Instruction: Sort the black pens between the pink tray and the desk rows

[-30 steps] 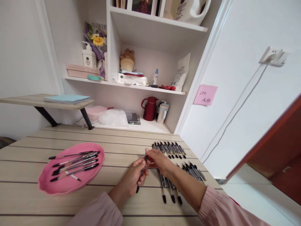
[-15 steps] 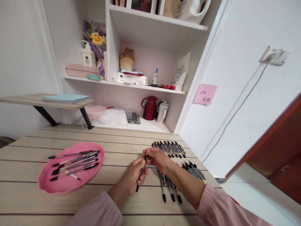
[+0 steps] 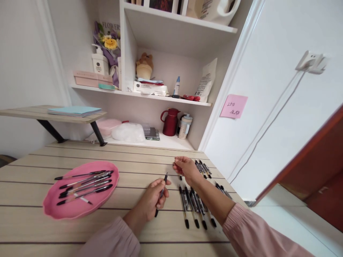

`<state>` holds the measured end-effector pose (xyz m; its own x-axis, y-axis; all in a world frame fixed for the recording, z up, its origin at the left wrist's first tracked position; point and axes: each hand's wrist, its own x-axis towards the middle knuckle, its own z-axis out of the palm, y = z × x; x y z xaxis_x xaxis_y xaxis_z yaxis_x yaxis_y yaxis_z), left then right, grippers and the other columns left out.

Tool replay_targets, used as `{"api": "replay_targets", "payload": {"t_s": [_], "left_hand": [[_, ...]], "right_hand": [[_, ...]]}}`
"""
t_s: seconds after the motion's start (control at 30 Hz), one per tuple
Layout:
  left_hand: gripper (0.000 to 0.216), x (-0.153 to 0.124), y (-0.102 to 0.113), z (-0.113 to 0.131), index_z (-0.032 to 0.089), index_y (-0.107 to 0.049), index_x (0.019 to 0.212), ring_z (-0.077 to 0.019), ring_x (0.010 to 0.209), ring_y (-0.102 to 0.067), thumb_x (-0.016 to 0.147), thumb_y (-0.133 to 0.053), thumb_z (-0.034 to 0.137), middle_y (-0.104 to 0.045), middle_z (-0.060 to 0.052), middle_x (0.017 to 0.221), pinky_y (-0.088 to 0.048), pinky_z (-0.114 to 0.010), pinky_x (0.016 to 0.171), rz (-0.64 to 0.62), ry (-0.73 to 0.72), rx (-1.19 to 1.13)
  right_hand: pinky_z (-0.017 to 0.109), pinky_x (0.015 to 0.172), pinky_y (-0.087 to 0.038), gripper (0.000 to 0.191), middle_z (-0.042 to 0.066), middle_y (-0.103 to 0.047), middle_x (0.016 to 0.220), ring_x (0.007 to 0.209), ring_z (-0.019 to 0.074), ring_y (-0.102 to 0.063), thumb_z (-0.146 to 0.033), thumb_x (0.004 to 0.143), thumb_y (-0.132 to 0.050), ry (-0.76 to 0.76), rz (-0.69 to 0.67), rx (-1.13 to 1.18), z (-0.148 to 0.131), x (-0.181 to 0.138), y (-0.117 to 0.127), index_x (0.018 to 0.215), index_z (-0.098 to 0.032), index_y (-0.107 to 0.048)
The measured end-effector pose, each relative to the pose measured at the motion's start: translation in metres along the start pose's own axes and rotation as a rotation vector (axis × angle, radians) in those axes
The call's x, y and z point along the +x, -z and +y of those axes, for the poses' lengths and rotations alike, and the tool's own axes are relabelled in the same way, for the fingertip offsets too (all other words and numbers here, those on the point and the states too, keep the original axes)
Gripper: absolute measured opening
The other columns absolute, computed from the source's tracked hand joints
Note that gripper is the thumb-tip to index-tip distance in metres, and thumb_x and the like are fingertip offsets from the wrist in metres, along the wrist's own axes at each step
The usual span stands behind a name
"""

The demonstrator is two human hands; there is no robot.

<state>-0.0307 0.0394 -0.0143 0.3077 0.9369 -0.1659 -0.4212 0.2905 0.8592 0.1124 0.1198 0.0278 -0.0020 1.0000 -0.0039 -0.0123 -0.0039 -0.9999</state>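
Observation:
My left hand (image 3: 155, 194) is closed around a dark pen (image 3: 162, 194), which stands tilted with its tip up and its black end below the fingers. My right hand (image 3: 186, 169) is farther forward and to the right, thumb and fingers pinched together. A small dark bit shows at its fingertips, too little to name. It hovers over the left part of a back row of short pen-like pieces (image 3: 203, 168), covering several. Beneath my right forearm lie several clear-barrelled pens (image 3: 197, 207) with black ends, side by side and partly hidden.
A pink scalloped tray (image 3: 50, 208) on the left holds several pens (image 3: 85, 184) and a thin white strip. Behind the wooden table (image 3: 128, 232) rises a white shelf unit (image 3: 160, 94) with a red jug (image 3: 170, 122). A small raised stand (image 3: 66, 116) is at back left.
My right hand has left the pen in my left hand and moved forward and right to the back row. My left hand stays in place, holding the pen.

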Motion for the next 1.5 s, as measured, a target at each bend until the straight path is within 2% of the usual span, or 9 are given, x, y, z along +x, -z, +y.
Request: {"api": "replay_targets", "payload": {"t_s": [0.2,0.4,0.5,0.63,0.83,1.13,1.3,1.5], "left_hand": [[0.030,-0.001,-0.001,0.001,0.018,-0.051,0.095,-0.0005,0.031,-0.027,0.074,-0.054,0.038,-0.049,0.006,0.054,-0.010,-0.015,0.033,0.000,-0.008,-0.011],[0.030,0.000,-0.001,0.001,0.017,-0.052,0.094,-0.0006,0.031,-0.028,0.074,-0.054,0.038,-0.050,0.005,0.054,-0.011,-0.015,0.033,0.006,-0.005,-0.002],[0.029,0.000,0.000,0.001,0.017,-0.052,0.093,-0.0008,0.031,-0.029,0.074,-0.054,0.038,-0.050,0.005,0.054,-0.011,-0.015,0.033,0.005,0.001,0.003],[0.027,0.001,0.000,0.001,0.017,-0.051,0.092,-0.0006,0.031,-0.029,0.075,-0.053,0.038,-0.049,0.005,0.055,-0.011,-0.015,0.033,0.002,0.009,0.000],[0.026,0.000,-0.001,0.001,0.017,-0.051,0.092,-0.0006,0.031,-0.029,0.075,-0.052,0.036,-0.049,0.005,0.054,-0.011,-0.015,0.032,0.004,0.012,-0.004],[0.031,0.000,-0.001,0.001,0.017,-0.051,0.095,-0.0008,0.031,-0.030,0.074,-0.054,0.040,-0.050,0.006,0.054,-0.012,-0.015,0.032,0.011,-0.003,0.008],[0.031,0.001,-0.001,0.001,0.017,-0.052,0.093,-0.0006,0.031,-0.030,0.072,-0.055,0.039,-0.049,0.006,0.054,-0.013,-0.015,0.033,0.011,0.005,0.004],[0.032,0.001,0.000,0.000,0.016,-0.052,0.096,-0.0008,0.031,-0.030,0.073,-0.054,0.039,-0.049,0.006,0.055,-0.012,-0.015,0.033,0.008,0.000,0.005]], "right_hand": [[0.021,0.042,-0.041,0.010,-0.004,-0.053,0.043,0.041,0.0096,-0.050,-0.019,0.062,-0.062,-0.027,0.027,-0.268,0.020,0.016,0.029,0.060,-0.017,-0.052],[0.024,0.046,-0.040,0.009,-0.001,-0.056,0.043,0.042,0.0121,-0.051,-0.012,0.061,-0.058,0.015,0.024,-0.625,0.030,0.021,0.036,0.055,-0.019,-0.056],[0.025,0.056,-0.040,0.008,0.002,-0.061,0.052,0.056,0.0151,-0.056,-0.011,0.059,-0.058,0.103,0.014,-0.833,0.027,0.022,0.033,0.056,-0.018,-0.060],[0.027,0.066,-0.038,0.009,0.007,-0.066,0.072,0.077,0.0205,-0.058,-0.012,0.064,-0.056,0.195,0.007,-1.080,0.025,0.020,0.025,0.064,-0.018,-0.063],[0.027,0.066,-0.036,0.011,0.011,-0.064,0.084,0.082,0.0223,-0.058,-0.018,0.073,-0.052,0.274,-0.031,-1.351,0.025,0.014,0.018,0.073,-0.018,-0.063],[0.025,0.064,-0.037,0.013,0.010,-0.062,0.091,0.079,0.0193,-0.060,-0.020,0.080,-0.047,0.345,-0.089,-1.545,0.026,0.011,0.015,0.083,-0.017,-0.059],[0.024,0.065,-0.037,0.014,0.009,-0.061,0.093,0.080,0.0187,-0.060,-0.023,0.080,-0.048,0.349,-0.069,-1.564,0.021,0.006,0.022,0.087,-0.017,-0.058],[0.023,0.065,-0.036,0.014,0.006,-0.063,0.087,0.081,0.0170,-0.059,-0.021,0.081,-0.046,0.327,-0.017,-1.535,0.017,0.004,0.028,0.081,-0.018,-0.060]]}}
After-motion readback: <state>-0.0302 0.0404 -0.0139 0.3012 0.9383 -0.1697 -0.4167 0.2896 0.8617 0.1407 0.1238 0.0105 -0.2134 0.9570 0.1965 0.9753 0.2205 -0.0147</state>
